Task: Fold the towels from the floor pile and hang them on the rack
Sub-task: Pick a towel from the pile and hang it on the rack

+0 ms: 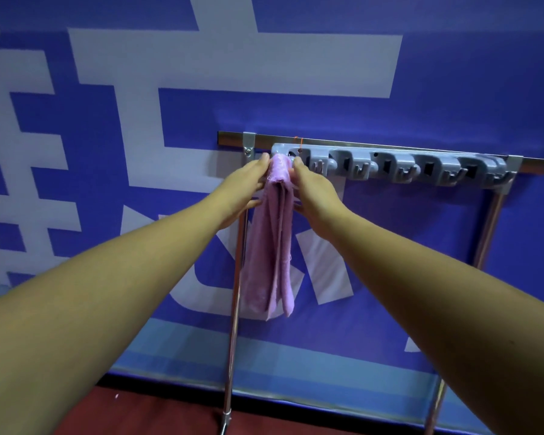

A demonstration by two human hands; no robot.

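1. Banner (296, 58) in blue with pale shapes fills the background; red floor (170, 416) runs below it.
2. Rack (390, 166) stands against the banner; steel legs carry a grey rail of hooks.
3. Towel (270, 246), lilac and folded to a narrow strip, hangs at the rail's left end with its top fold against the first hook; whether the hook already bears it I cannot tell; it looks soft, light and limp, not fragile, and likely to slump or unfold if one side slips; best taken at the top fold, all layers together.
4. Left hand (242, 189) and right hand (314, 189) flank that fold; each presses nearly straight fingers against its side, neither clenched.
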